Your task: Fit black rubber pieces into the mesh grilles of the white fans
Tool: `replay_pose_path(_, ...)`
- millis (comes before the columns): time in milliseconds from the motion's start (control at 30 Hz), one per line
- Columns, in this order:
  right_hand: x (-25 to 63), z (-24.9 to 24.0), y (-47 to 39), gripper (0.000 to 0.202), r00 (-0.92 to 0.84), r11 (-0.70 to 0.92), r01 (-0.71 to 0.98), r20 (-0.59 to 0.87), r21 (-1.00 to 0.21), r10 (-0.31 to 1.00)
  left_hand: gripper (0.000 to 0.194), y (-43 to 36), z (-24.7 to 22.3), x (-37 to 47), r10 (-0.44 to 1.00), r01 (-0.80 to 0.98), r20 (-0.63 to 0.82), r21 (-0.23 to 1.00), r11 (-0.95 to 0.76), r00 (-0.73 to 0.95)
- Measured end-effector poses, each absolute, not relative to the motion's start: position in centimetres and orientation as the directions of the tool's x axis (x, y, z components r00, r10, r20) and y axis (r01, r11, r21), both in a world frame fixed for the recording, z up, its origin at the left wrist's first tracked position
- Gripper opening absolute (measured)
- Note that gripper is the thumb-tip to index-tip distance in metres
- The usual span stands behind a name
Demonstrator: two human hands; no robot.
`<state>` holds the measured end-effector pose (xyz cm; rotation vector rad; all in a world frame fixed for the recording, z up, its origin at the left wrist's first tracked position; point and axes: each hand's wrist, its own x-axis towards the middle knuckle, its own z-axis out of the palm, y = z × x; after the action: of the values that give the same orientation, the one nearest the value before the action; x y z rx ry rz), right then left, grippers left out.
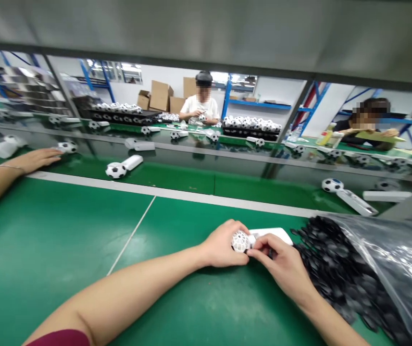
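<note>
Over the green table, my left hand (225, 244) is closed around the round head of a white part (241, 241), which has an open lattice pattern. The part's long white handle (272, 235) extends to the right, behind my right hand. My right hand (281, 262) has its thumb and index finger pinched together at the right side of the round head; whatever they pinch is too small to make out. Just right of my right hand lies a heap of black pieces (331, 259), spilling from a clear plastic bag (400, 254).
Beyond the table's pale edge strip (191, 196), a green conveyor (191, 180) carries white pieces with football-patterned heads (116, 170). Another person's hand (40, 160) reaches in at left. Two people sit opposite, near filled black trays (251, 130). A metal panel (206, 38) hangs overhead.
</note>
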<state>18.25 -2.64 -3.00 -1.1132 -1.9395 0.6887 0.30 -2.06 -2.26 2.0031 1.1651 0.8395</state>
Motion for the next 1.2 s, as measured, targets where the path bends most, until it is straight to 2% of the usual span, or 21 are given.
replay_pose_path(233, 18.6, -3.0, -3.1, 0.009, -0.349, 0.509, 0.468, 0.378, -0.723, 0.857, 0.051, -2.0, -2.1, 0.2, 0.891, 0.451, 0.177, 0.811, -0.373, 0.419)
replay_pose_path(500, 18.7, -2.1, -3.3, 0.013, -0.292, 0.454, 0.447, 0.354, -0.771, 0.888, 0.046, -2.1, -1.7, -0.1, 0.895, 0.442, 0.153, 0.827, -0.348, 0.419)
replay_pose_path(867, 19.5, -3.3, -3.2, 0.014, -0.416, 0.527, 0.475, 0.347, -0.705, 0.84, 0.053, -1.8, -2.2, 0.0, 0.915, 0.437, 0.133, 0.846, -0.306, 0.382)
replay_pose_path(1067, 19.9, -3.9, -2.9, 0.015, -0.42, 0.564, 0.518, 0.383, -0.643, 0.823, 0.053, -1.5, -2.7, 0.1, 0.936, 0.39, 0.124, 0.885, -0.254, 0.329)
replay_pose_path(1200, 20.1, -4.3, -2.5, 0.015, -0.443, 0.591, 0.543, 0.395, -0.596, 0.805, 0.05, 0.1, -3.0, -1.0, 0.968, 0.333, 0.151, 0.919, -0.212, 0.2)
